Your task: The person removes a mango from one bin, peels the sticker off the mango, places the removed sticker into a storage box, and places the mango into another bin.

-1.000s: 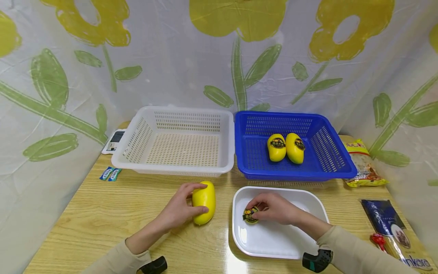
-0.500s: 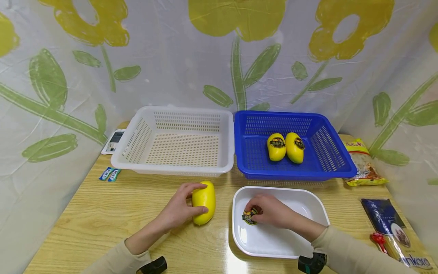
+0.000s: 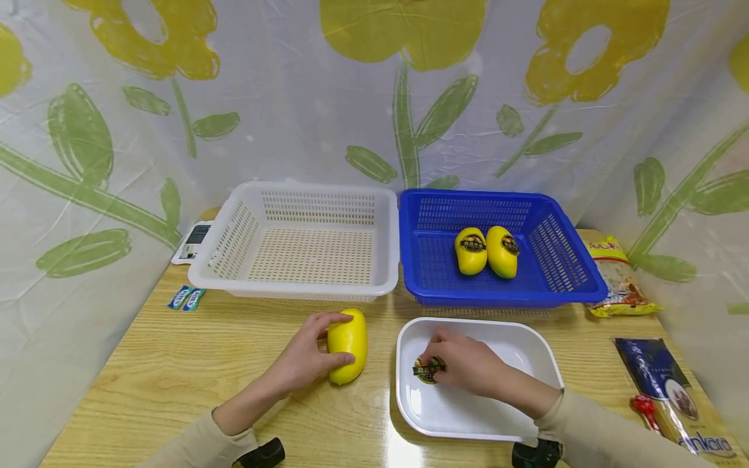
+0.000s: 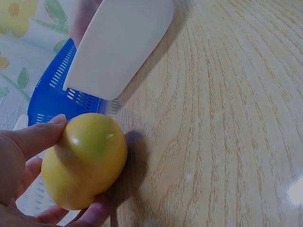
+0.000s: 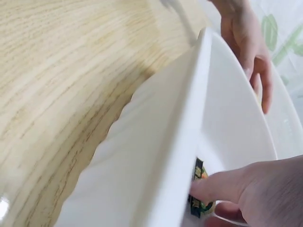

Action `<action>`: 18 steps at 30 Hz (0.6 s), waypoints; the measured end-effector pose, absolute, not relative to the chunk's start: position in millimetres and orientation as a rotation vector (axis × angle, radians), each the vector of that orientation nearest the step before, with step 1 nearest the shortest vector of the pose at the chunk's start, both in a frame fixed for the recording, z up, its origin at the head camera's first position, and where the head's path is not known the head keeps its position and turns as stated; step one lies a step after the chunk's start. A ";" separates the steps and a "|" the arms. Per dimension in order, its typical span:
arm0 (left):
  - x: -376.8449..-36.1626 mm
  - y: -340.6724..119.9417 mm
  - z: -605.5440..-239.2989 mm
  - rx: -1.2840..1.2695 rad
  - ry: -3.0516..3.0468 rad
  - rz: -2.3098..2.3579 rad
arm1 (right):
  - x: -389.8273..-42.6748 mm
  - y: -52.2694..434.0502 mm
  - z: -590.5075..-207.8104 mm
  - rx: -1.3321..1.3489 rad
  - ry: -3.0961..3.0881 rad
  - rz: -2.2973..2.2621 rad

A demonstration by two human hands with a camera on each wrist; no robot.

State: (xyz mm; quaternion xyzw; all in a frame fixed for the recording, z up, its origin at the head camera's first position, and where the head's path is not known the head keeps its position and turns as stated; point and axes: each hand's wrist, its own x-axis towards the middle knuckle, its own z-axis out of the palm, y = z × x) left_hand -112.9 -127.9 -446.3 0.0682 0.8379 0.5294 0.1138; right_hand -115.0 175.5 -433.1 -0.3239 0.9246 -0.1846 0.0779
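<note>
The left hand (image 3: 304,361) is laid palm-down on the wooden table (image 3: 193,364), its forearm coming in from the lower left, and its fingers and thumb are curled round a plain yellow fruit (image 3: 348,345) that lies just in front of the white basket (image 3: 304,244). To the right, the right hand (image 3: 468,364) is reached into the white tray (image 3: 497,416), where a small round sticker (image 3: 427,370) is pinched between thumb and fingertips against the tray floor. Behind the tray the blue basket (image 3: 427,260) is set touching the white one, and two labelled yellow fruits (image 3: 486,250) are held in it side by side. Small blue sachets (image 3: 187,298) are seen at the far left of the table and snack packets (image 3: 623,283) at the far right; a floral sheet (image 3: 374,91) is hung round the scene. The fruit's smooth, unlabelled end (image 4: 85,158) is shown close only in the left wrist view, with the thumb resting on top. The sticker's edge under a fingertip (image 5: 208,189) behind the tray rim is shown only in the right wrist view.
</note>
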 end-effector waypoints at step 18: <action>-113.3 -128.3 -448.9 0.209 2.416 1.614 | -131.2 184.8 -441.7 -0.562 2.284 -1.225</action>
